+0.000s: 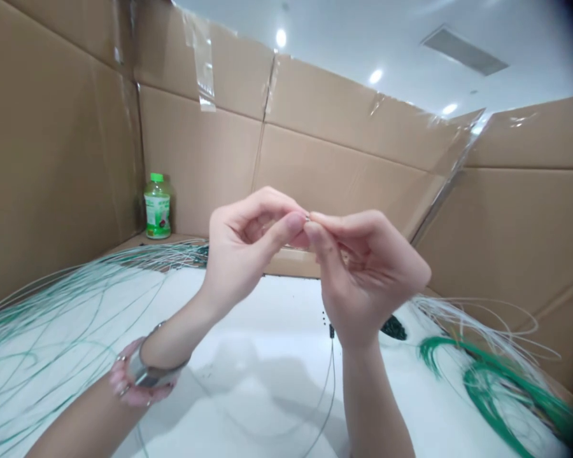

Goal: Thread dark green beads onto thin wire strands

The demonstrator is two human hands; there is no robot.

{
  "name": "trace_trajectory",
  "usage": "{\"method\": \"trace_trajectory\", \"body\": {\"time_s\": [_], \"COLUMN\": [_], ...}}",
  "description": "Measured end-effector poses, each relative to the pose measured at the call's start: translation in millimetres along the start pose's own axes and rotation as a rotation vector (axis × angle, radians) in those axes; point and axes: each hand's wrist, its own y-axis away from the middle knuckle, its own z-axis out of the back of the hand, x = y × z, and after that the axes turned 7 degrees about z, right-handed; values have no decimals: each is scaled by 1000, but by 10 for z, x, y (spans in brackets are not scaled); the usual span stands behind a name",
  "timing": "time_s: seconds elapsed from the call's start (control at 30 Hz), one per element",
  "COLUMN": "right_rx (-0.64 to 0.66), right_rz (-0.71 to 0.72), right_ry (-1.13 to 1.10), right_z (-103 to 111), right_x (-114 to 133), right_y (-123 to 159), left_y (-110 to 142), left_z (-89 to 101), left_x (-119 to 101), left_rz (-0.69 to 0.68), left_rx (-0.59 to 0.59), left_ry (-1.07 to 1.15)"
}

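Cardboard-walled white table [267, 324], loose green-and-white wires [62, 318] spread at 9 o'clock. Tiny metal part [307, 217] at 12 o'clock, pinched between fingertips of left hand [239, 254] and right hand [367, 280], both equally near; long axis too small to tell.

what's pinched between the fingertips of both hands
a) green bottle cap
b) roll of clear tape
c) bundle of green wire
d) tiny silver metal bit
d, a tiny silver metal bit glints right where the fingertips of the left hand and the right hand meet.
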Motion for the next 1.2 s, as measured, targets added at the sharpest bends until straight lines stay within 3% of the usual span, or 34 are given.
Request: {"method": "trace_trajectory", "body": {"time_s": [0.1, 0.27, 0.43, 0.67, 1.2], "right_rx": [66, 93, 61, 1, 39], "right_rz": [-90, -135, -74, 153, 186], "right_ry": [-27, 216, 316, 260, 274], "right_z": [13, 49, 52, 14, 30], "right_x": [-1, 50, 95, -27, -18], "right_y": [-28, -82, -93, -51, -52], "left_y": [-23, -27, -29, -67, -61], "left_z": [2, -25, -4, 58, 44], "left_x": [-3, 13, 61, 107, 65], "left_rz": [16, 75, -22, -218, -309], "left_rx": [12, -105, -144, -12, -29], "left_ry": [-12, -12, -63, -143, -254]}}
